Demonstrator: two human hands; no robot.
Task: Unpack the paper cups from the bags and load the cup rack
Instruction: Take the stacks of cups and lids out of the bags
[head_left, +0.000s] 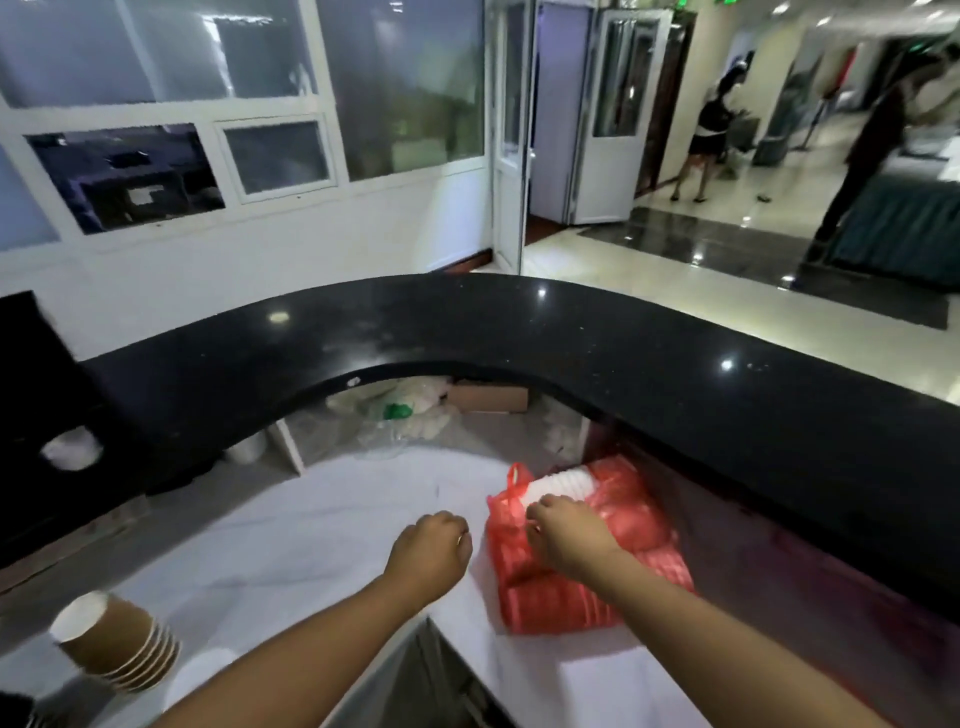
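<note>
Red plastic bag (587, 577) holding white cups (558, 486) lies on the white tabletop (322, 525) beneath 2 hands.
Right hand (569, 530) curls its fingers into the bag's open mouth, grasping the plastic just beside the cup stack inside. Left hand (428, 548) is clenched in a fist just left of the bag, apart from it, with nothing seen in it. Brown paper cups (117, 642) lie nested on their side at near left. The black cup rack (31, 405) stands far left.
</note>
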